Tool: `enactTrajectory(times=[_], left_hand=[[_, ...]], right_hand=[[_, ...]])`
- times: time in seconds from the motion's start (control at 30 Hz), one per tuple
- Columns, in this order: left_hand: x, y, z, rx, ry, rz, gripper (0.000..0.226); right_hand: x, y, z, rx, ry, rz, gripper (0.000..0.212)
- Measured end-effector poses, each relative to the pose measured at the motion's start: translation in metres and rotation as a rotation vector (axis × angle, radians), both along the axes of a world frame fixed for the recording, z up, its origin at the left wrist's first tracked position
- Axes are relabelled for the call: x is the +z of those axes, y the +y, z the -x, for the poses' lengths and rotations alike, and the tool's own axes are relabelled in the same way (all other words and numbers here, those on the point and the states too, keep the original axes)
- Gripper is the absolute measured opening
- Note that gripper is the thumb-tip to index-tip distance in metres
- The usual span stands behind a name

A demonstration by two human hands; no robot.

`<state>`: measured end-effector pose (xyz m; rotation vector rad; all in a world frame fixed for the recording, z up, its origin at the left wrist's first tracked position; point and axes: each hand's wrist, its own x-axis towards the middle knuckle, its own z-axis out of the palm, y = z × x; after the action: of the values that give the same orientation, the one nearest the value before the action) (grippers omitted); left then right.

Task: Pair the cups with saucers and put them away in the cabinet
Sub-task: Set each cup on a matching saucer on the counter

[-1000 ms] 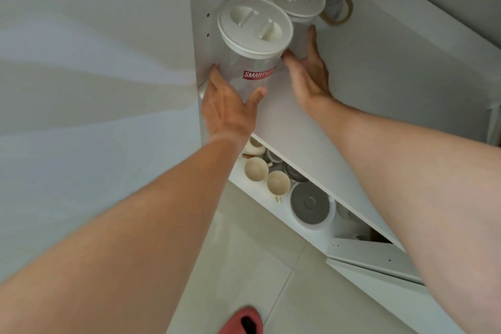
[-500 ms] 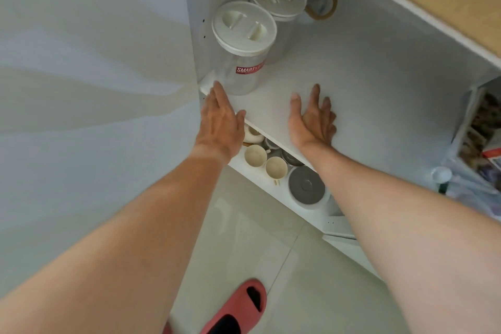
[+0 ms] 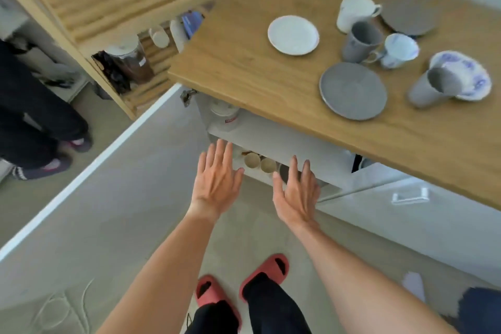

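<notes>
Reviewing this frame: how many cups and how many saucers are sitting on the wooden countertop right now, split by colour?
On the countertop:
Grey cups: 2
White cups: 1
White-and-blue cups: 1
Grey saucers: 2
White saucers: 1
Blue-patterned saucers: 1
Total: 8

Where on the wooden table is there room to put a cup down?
The near-left part of the countertop is bare, bordered by the white saucer and the grey saucer. The front strip below the grey saucer is bare too. The far right, around the mugs, is crowded.
</notes>
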<state>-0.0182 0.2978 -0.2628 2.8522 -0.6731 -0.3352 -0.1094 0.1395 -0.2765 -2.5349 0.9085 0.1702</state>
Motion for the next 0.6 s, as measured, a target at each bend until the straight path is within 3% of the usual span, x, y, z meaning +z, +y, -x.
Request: enactTrajectory(times=[0.3, 0.6], left_hand=[[0.106, -0.053, 0.01, -0.115, -0.128, -0.002, 0.064], [0.143, -0.149, 0.011, -0.131, -0.084, 0.169, 0.069]], right_hand=[[0.124, -0.043, 0.015, 0.039, -0.17, 0.073, 0.072], [0.174, -0.154, 0.015, -0.236, -0.269, 0.112, 0.07]])
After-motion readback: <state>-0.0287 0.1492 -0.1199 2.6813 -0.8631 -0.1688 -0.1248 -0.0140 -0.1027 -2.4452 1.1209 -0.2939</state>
